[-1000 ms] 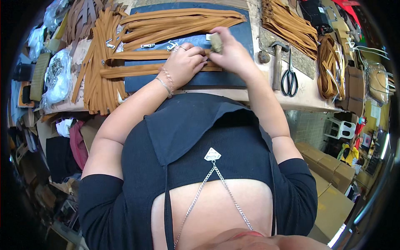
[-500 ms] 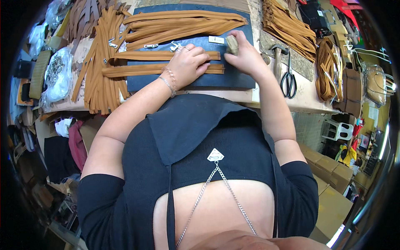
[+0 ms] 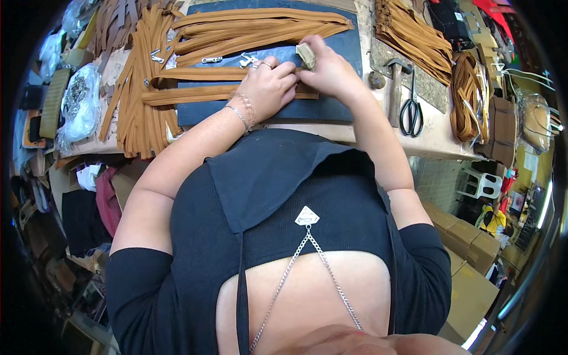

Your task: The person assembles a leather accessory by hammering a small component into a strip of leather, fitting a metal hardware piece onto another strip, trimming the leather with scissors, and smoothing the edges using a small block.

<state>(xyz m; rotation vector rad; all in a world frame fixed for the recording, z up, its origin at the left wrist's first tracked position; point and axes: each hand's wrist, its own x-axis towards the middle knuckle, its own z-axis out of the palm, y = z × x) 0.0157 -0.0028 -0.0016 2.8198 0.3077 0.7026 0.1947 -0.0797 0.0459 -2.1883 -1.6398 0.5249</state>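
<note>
Two brown zipper strips (image 3: 198, 93) lie side by side across a dark blue board (image 3: 236, 111). My left hand (image 3: 267, 89) rests over them, its curled fingers pinching at the upper strip near its right end. My right hand (image 3: 331, 71) is closed around a small beige-grey block (image 3: 306, 56), whose top sticks out by the index finger. The right thumb meets the upper strip's end, touching or almost touching my left fingertips. That strip's end is mostly hidden by the fingers. Small metal zipper pulls (image 3: 247, 60) lie just beyond my left hand.
More brown zipper strips (image 3: 254, 26) are spread along the board's far side, with a heap of them (image 3: 142, 89) at the left. A hammer (image 3: 396, 89), black-handled scissors (image 3: 412, 115) and a zipper bundle (image 3: 414, 41) lie at the right.
My right hand has moved left with the block, from beside the strips' ends to my left fingertips. A small white piece on the board is now covered. My left hand has barely moved.
</note>
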